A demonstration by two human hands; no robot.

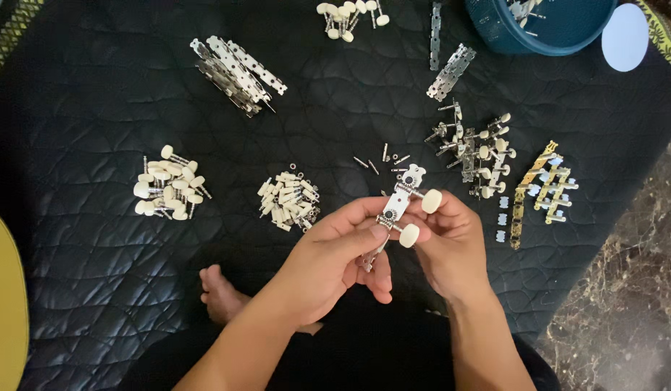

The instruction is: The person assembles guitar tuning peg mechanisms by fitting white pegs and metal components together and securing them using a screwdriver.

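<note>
Both hands close around a metal tuner strip (395, 206) with cream knobs, held above the black quilted mat (96, 275). The left hand (335, 261) pinches its lower part; the right hand (448, 242) grips beside the knobs. Loose cream-knobbed pegs (169, 185) lie well apart, left.

Blue tub (560, 32), metal plates (238, 72) (stacked), black quilt (96, 253).

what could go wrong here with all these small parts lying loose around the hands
The left hand and right hand hold a metal tuner plate with cream knobs above the black quilted mat; a slip might drop it.

Loose little pins lie just beyond the hands, so a brush could scatter them into the mat's folds.

A bare foot rests near the cream peg pile; shifting it might mix the sorted heaps.
</note>
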